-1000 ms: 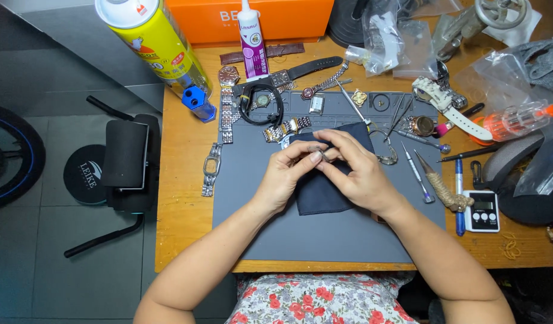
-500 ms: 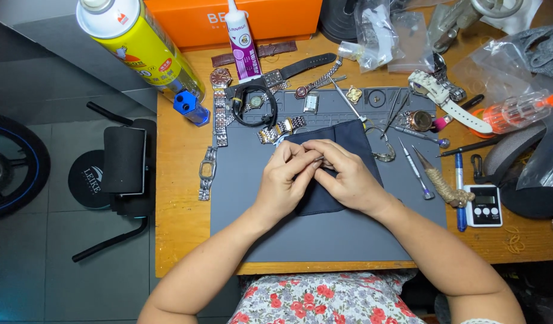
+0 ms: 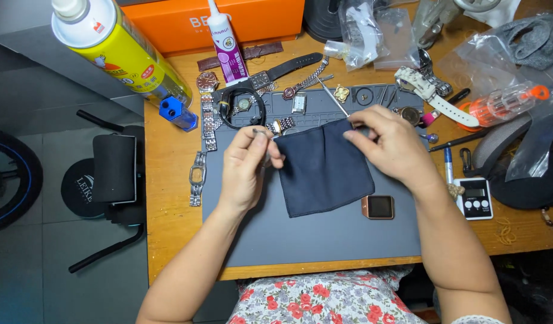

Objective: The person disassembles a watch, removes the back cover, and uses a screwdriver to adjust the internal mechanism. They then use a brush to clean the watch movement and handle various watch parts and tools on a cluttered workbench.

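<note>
A small metal part [image 3: 260, 132], too small to identify, is pinched between thumb and fingertips of the left hand [image 3: 246, 165], just above the grey mat [image 3: 324, 234]. The top edge of the dark cloth [image 3: 324, 168], spread flat on the mat, is gripped by the right hand [image 3: 391, 147]. Were the pinch loosened, the part could be lost among the watches [image 3: 207, 114] crowded nearby

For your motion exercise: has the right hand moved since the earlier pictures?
Yes. The right hand has shifted rightward across the grey mat, away from the left hand, spreading the dark cloth.
</note>
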